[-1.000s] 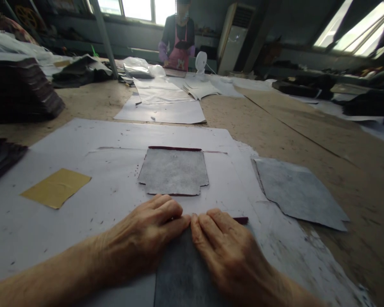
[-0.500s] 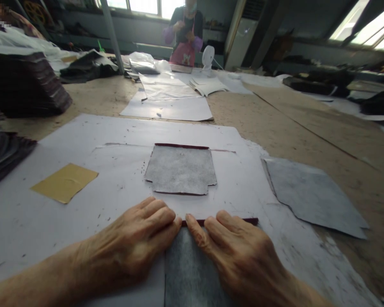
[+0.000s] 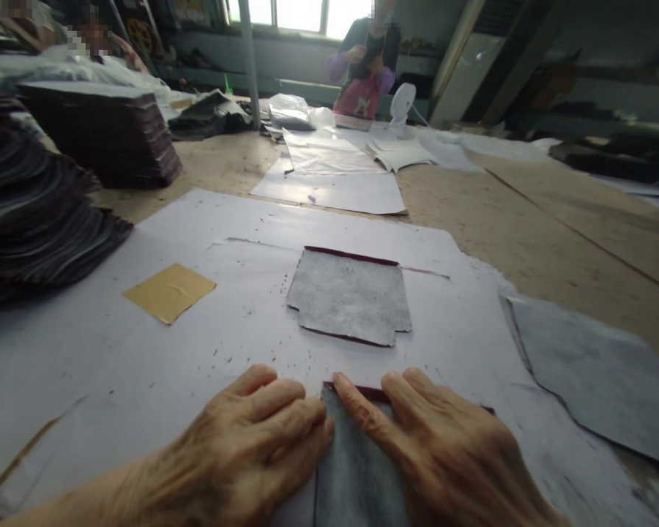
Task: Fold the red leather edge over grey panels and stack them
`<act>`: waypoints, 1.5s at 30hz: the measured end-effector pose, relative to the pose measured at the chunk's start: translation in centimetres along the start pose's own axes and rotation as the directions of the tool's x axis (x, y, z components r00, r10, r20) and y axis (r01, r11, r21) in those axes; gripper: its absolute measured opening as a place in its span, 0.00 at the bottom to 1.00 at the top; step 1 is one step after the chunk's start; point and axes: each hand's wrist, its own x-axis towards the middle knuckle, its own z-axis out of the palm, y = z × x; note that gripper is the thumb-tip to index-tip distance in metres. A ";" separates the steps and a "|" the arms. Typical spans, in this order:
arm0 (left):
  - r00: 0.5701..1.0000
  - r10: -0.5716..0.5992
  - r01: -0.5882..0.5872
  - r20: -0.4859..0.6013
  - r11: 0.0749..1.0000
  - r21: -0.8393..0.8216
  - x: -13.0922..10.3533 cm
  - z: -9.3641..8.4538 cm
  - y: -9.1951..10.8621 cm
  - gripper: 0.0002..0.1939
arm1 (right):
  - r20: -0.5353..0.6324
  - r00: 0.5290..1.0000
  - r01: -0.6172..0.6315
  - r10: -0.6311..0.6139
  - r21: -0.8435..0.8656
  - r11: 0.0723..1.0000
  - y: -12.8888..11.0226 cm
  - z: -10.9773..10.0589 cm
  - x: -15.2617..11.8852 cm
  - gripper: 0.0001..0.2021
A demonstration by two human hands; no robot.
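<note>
A grey fabric panel (image 3: 356, 468) with a dark red folded strip along its far edge lies under my hands. My left hand (image 3: 252, 446) has its fingers curled together, the tips pinching at the panel's left edge near the far corner. With its thumb stretched to that corner, my right hand (image 3: 444, 446) presses the folded strip, its other fingers bent over the edge. Much of the panel's right side is hidden beneath this hand. Farther out, a similar grey panel (image 3: 351, 296) with notched corners and a dark red far edge lies flat.
White paper (image 3: 241, 293) covers the worktable, with a tan square (image 3: 170, 293) on it. Stacks of dark pieces (image 3: 38, 212) stand left. More grey panels (image 3: 598, 366) lie right. A person (image 3: 365, 66) stands across the table near a white fan (image 3: 403, 105); other people are at back left.
The view has swung left, so things appear farther right. My left hand has slid off the strip's far edge to the panel's left side; the right thumb stays on the strip near the corner.
</note>
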 end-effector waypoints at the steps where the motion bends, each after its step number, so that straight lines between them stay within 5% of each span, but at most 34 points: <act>1: 1.000 -0.006 0.006 -0.021 1.000 0.008 0.0 0.2 0.1 0.14 | 0.009 1.000 0.008 -0.008 0.001 1.000 0.1 -0.1 0.1 0.21; 21: 0.999 0.002 0.001 0.049 0.999 -0.046 0.0 0.1 -0.1 0.16 | 0.077 0.995 0.058 -0.056 -0.020 0.998 0.0 -0.2 0.6 0.22; 29: 0.974 -0.036 0.070 0.224 0.987 -0.144 0.7 -1.5 0.1 0.19 | 0.051 0.997 -0.055 0.052 0.074 0.996 0.2 -0.2 0.1 0.25; 33: 0.972 -0.051 0.086 0.229 0.986 -0.144 0.5 -1.4 0.1 0.19 | 0.020 0.992 -0.126 0.125 0.174 0.977 1.4 -0.1 -0.9 0.23; 42: 0.970 -0.101 0.144 0.221 0.972 -0.187 0.7 -1.2 0.4 0.19 | 0.007 1.000 0.022 -0.022 -0.033 0.999 -0.8 0.3 -0.6 0.21; 45: 0.973 -0.106 0.145 0.207 0.972 -0.187 0.8 -1.3 0.4 0.19 | 0.013 1.000 0.000 -0.001 0.030 1.000 -0.4 0.4 -0.6 0.21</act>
